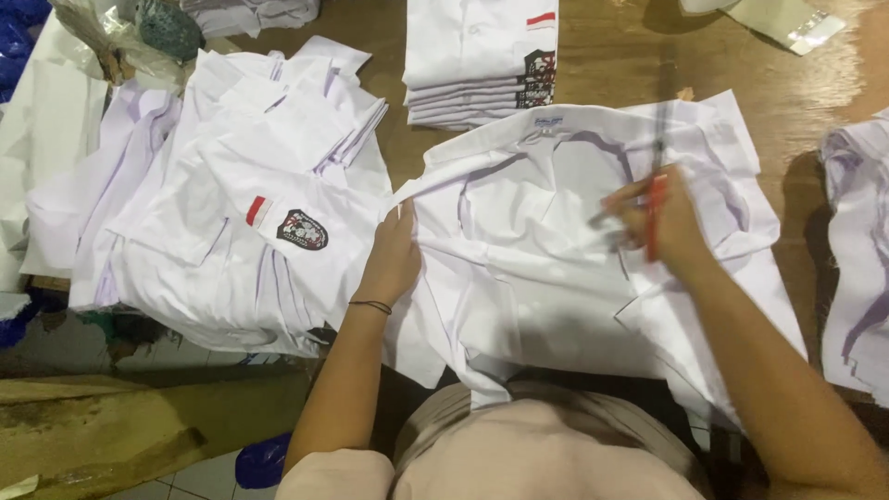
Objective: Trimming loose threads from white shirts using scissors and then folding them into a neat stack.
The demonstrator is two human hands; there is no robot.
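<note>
On counter (602,56), I see left hand (391,259) flat on white shirt (546,259), fingers together; right hand (662,218) grips blurred red-handled scissors (654,208). Risk: blades snag cloth.

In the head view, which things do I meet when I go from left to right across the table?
Shirt pile with badge → left hand → open white shirt → right hand with red scissors → white cloth at the edge.

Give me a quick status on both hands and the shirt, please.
Left hand flat on white shirt, pinning it. Right hand gripping red-handled scissors above it. Loose shirt pile alongside left.
</note>
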